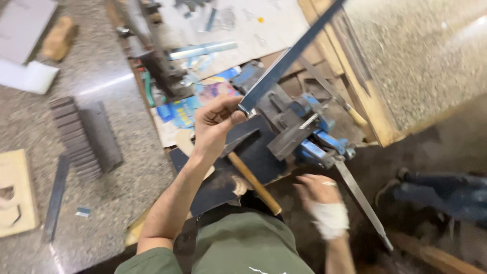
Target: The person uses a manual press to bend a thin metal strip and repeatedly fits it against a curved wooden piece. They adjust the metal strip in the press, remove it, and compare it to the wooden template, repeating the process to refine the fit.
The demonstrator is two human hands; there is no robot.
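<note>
The left hand [215, 122] closes its fingers on the lower end of a long metal bar [289, 56], which slants up over the blue vise [314, 139]. The right hand [317, 190], bandaged at the wrist, is blurred just below the vise; I cannot tell its grip. A hammer [253, 182] lies between the hands.

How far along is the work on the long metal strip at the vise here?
Done: a stack of cut dark pieces lies on the floor. In hand: the left hand grips the long metal strip above the blue vise; the bandaged right hand is blurred nearby. Left: the strip isn't visibly clamped.
</note>
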